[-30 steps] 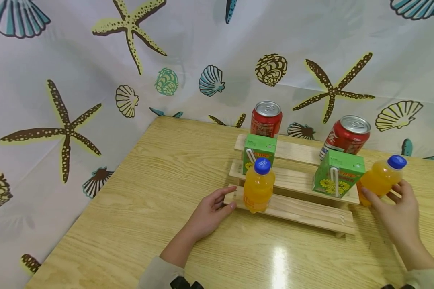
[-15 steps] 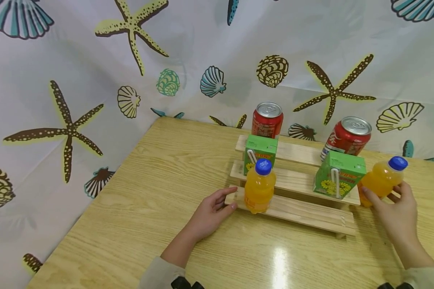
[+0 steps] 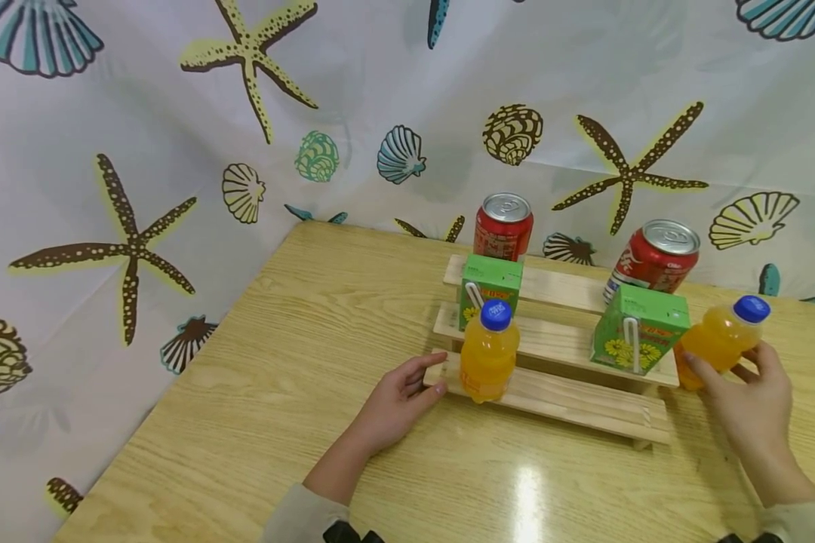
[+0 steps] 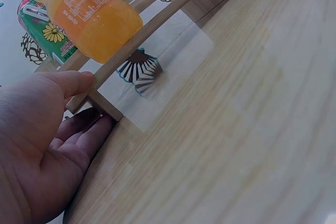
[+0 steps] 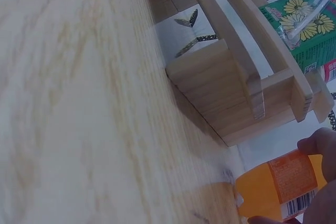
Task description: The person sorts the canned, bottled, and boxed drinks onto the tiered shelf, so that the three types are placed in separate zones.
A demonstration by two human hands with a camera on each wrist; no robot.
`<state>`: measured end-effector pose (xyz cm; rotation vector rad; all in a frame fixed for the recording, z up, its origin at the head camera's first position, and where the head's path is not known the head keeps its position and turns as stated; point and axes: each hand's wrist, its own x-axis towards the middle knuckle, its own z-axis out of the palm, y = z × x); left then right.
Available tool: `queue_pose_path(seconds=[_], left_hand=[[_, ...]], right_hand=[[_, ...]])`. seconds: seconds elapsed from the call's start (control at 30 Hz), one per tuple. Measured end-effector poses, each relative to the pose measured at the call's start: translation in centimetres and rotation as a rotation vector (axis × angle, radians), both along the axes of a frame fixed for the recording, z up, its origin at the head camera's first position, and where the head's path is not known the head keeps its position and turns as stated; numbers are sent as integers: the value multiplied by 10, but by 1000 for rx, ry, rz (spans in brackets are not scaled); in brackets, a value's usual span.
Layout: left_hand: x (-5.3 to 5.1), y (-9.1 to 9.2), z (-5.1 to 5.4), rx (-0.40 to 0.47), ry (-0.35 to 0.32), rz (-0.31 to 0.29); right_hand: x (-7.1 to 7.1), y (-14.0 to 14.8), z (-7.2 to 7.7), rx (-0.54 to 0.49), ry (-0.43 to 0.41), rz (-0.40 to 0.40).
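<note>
In the head view, a three-step wooden rack [image 3: 584, 396] stands on the table. My left hand [image 3: 397, 403] holds the left end of its lowest step; the left wrist view shows the thumb [image 4: 79, 83] on the plank and fingers by the end support. Beyond the rack's right end, my right hand [image 3: 754, 396] grips an orange juice bottle [image 3: 713, 339] with a blue cap. Its base is near the tabletop; whether they touch, I cannot tell. Another orange juice bottle [image 3: 487, 362] stands on the lowest step, close to my left hand.
Two green drink cartons with straws, one left [image 3: 490, 279] and one right [image 3: 641, 332], occupy the middle step. On the top step are two red soda cans, left [image 3: 502, 234] and right [image 3: 659, 256]. A shell-and-starfish cloth [image 3: 353, 75] hangs behind the wooden table [image 3: 278, 339].
</note>
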<state>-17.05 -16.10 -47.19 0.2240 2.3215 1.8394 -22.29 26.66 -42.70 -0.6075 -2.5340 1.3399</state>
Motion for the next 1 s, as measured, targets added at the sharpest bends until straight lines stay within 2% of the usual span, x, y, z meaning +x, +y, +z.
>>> queue_pose_path(seconds=[0.23,0.53,1.0], left_hand=[[2,0,1,0,-13,4],[2,1,0,14,-7,-4],[1,0,0,9,-11,-4]], right_hand=[[6,2,4,6,20,7],[16,0,14,-53,4,2],[35,-4,21,-1,-36,-26]])
